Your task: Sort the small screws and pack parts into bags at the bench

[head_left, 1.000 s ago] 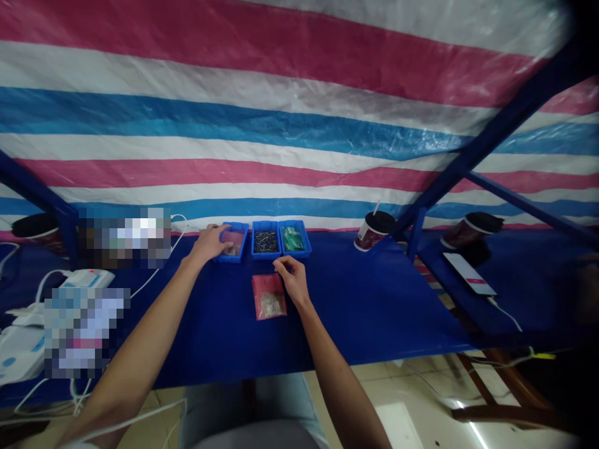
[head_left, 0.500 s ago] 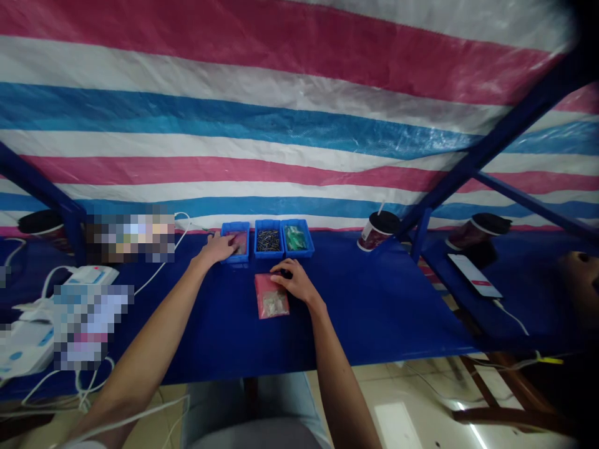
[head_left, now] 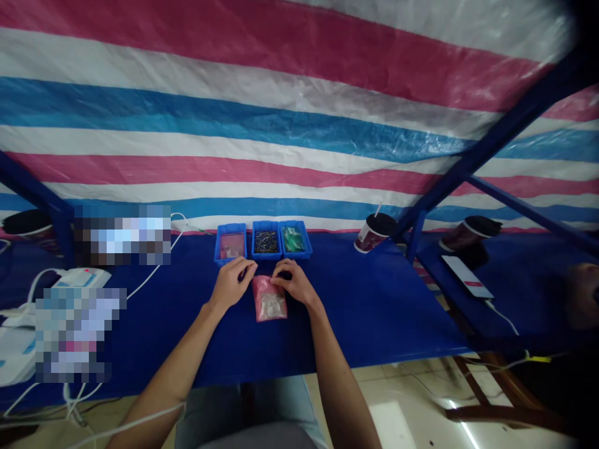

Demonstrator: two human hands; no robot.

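**Grip unclear at the pink packet [head_left: 271, 305]**

It lies at lower centre, top edge partly behind the right hand [head_left: 294, 282], fingers narrowed there; holding cannot be told. The left hand's [head_left: 233, 282] fingertips nearly meet, on what is unclear. Pixelated patches [head_left: 82, 330] obscure lower left.

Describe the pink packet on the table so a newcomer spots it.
On the blue table, find the row of three blue bins. Just in front, at the right hand, is a pink packet with a greyish lower part. Unlike the pink contents of the leftmost bin, it lies outside the bins.
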